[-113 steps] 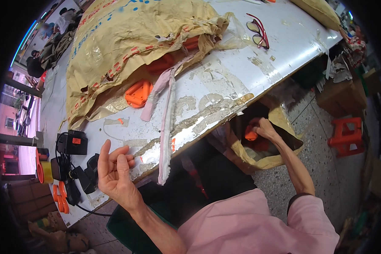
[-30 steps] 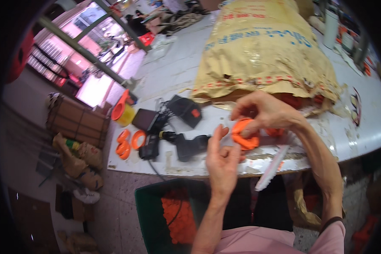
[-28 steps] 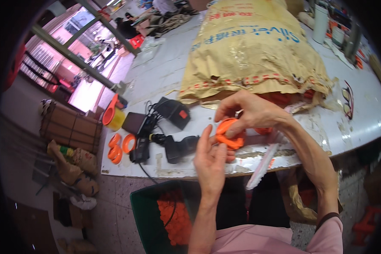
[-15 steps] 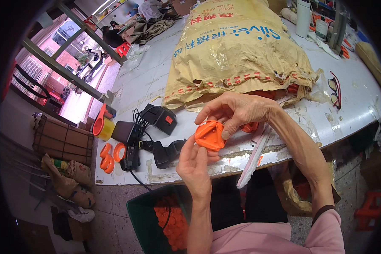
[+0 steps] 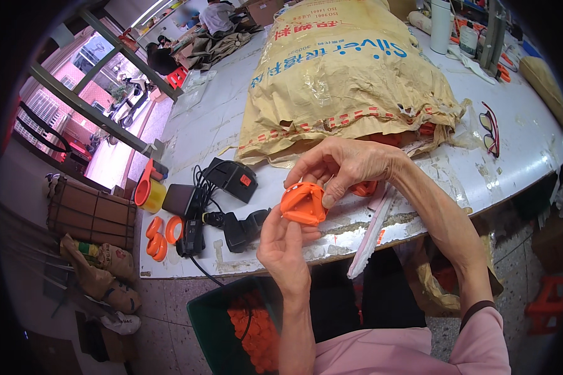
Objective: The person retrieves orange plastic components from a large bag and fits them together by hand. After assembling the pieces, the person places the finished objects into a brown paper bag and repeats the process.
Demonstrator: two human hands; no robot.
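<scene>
An orange plastic part, round with a triangular recess, is held between both hands above the table's near edge. My left hand supports it from below and the left, thumb at its lower edge. From the right, my right hand grips it with the thumb on its near side and the fingers arched over the top. Behind the right hand, another orange part shows partly on the table. A large yellow sack lies just beyond the hands, with orange pieces visible at its open end.
Black devices with cables lie left of my hands, near several orange rings and a yellow-orange cup. Below the table edge stands a green bin of orange parts. Glasses lie at the right. A pinkish-white strip overhangs the edge.
Both hands have tilted the orange part slightly, so its recess faces more toward me. The grip is otherwise the same, and the whole view has shifted a little.
</scene>
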